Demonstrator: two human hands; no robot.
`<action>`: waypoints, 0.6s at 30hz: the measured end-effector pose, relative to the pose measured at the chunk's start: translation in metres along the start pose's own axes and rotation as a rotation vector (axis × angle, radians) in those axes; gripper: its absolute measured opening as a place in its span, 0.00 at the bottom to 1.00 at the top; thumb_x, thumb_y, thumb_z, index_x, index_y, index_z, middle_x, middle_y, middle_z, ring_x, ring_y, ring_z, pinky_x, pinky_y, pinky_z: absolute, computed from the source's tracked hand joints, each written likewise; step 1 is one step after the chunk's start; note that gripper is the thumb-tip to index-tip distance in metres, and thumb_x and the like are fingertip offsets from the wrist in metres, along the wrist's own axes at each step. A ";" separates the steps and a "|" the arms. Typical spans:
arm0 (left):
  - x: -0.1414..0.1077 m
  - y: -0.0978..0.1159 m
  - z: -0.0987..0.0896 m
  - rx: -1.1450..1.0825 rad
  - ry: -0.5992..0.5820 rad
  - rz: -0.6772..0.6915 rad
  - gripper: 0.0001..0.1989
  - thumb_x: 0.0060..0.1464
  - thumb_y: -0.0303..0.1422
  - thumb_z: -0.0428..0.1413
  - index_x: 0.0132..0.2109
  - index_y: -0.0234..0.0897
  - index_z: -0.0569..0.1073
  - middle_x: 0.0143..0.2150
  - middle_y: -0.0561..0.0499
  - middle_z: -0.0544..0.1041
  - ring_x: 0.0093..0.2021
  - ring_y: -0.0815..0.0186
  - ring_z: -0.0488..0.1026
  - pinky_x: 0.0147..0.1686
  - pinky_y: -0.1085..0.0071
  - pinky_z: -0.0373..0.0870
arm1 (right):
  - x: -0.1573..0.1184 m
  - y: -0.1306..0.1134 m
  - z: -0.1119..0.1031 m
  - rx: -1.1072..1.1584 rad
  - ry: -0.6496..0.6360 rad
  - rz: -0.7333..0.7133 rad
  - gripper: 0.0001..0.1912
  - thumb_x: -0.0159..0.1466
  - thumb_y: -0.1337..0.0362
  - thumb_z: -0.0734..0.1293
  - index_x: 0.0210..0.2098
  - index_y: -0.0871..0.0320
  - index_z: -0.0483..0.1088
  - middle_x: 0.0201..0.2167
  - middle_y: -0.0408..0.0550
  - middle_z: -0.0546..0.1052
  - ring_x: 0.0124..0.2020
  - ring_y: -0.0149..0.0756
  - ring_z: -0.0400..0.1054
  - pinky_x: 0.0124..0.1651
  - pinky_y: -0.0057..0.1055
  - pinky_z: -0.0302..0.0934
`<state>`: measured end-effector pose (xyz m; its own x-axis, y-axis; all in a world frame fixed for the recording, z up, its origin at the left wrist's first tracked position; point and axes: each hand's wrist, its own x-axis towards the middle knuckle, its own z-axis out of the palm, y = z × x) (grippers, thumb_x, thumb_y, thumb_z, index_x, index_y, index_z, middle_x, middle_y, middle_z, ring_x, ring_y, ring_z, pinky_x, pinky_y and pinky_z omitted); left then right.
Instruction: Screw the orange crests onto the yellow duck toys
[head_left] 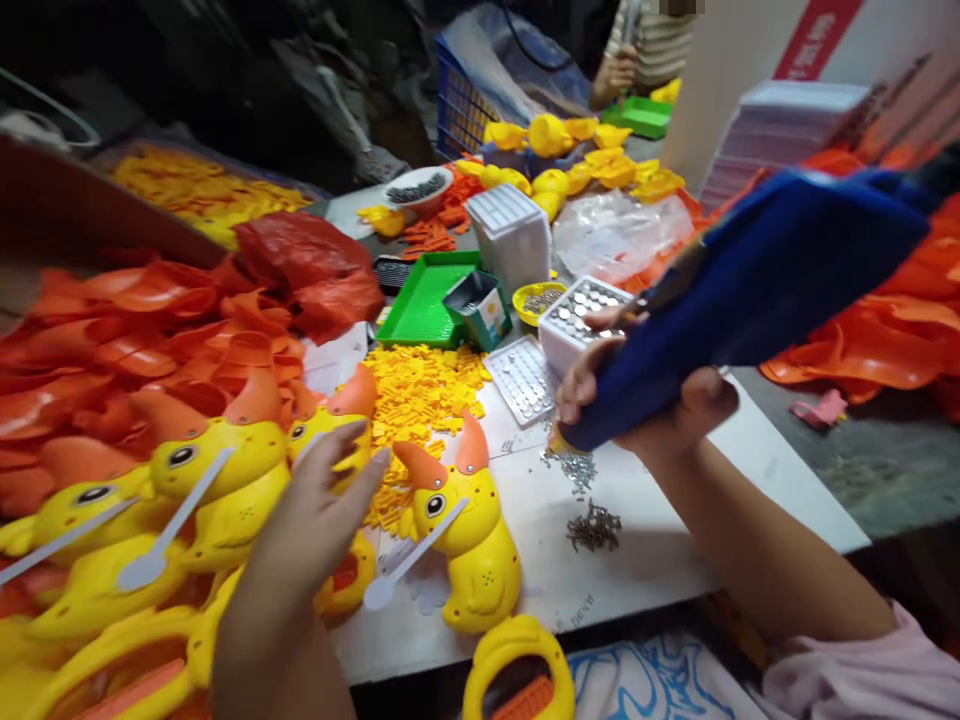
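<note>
My right hand (660, 410) is wrapped round a long blue tool (750, 290), which looks like an electric screwdriver; its working tip cannot be made out. Below it, on the white board (637, 570), lie a pile of silver screws (576, 470) and one of dark screws (594, 527). My left hand (315, 510) is open, thumb and fingers apart, over the left-hand toys. Just right of it lies a yellow duck-shaped toy (480, 560) with orange parts on its head, a pale stick across it and a ring handle (559, 665). Similar duck toys (232, 485) are heaped at left.
Orange plastic parts (150, 310) are piled left, more (885, 310) at right. Small yellow pieces (427, 385), a green tray (424, 300), a dark tin (478, 305) and boxes of silver discs (585, 310) lie ahead. A co-worker's hand (619, 70) shows behind.
</note>
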<state>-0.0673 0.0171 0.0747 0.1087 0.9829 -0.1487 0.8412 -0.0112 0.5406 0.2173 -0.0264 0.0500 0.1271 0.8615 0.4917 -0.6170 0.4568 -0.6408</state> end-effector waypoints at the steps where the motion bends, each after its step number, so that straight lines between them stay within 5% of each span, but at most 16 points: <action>1: -0.001 -0.005 0.002 0.002 -0.049 -0.031 0.28 0.59 0.47 0.54 0.60 0.36 0.66 0.60 0.40 0.69 0.56 0.51 0.71 0.55 0.51 0.70 | -0.001 0.000 -0.002 -0.006 -0.019 0.001 0.27 0.53 0.43 0.69 0.44 0.56 0.73 0.24 0.44 0.75 0.23 0.39 0.72 0.23 0.36 0.69; 4: 0.004 -0.016 0.013 -0.072 -0.193 -0.038 0.32 0.54 0.52 0.54 0.60 0.38 0.66 0.55 0.40 0.73 0.55 0.49 0.72 0.55 0.53 0.69 | -0.003 0.000 -0.009 -0.024 -0.062 -0.017 0.31 0.55 0.41 0.67 0.49 0.56 0.72 0.26 0.46 0.76 0.24 0.41 0.73 0.25 0.38 0.69; 12: 0.021 -0.003 0.037 -0.389 -0.156 0.099 0.14 0.51 0.44 0.58 0.38 0.40 0.66 0.34 0.54 0.71 0.34 0.63 0.72 0.30 0.70 0.70 | 0.000 -0.009 -0.003 -0.098 0.009 -0.060 0.32 0.53 0.33 0.62 0.42 0.51 0.73 0.24 0.45 0.76 0.21 0.42 0.70 0.23 0.42 0.67; 18: 0.021 0.011 0.074 -0.622 -0.086 0.190 0.09 0.54 0.33 0.55 0.43 0.40 0.71 0.45 0.51 0.73 0.47 0.62 0.70 0.48 0.66 0.67 | -0.006 -0.015 0.023 -0.144 0.066 -0.045 0.34 0.56 0.33 0.59 0.47 0.51 0.72 0.25 0.44 0.74 0.23 0.39 0.68 0.28 0.43 0.68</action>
<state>-0.0171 0.0241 0.0163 0.2886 0.9558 -0.0553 0.3429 -0.0493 0.9381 0.2081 -0.0430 0.0701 0.2061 0.8500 0.4848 -0.4927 0.5181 -0.6991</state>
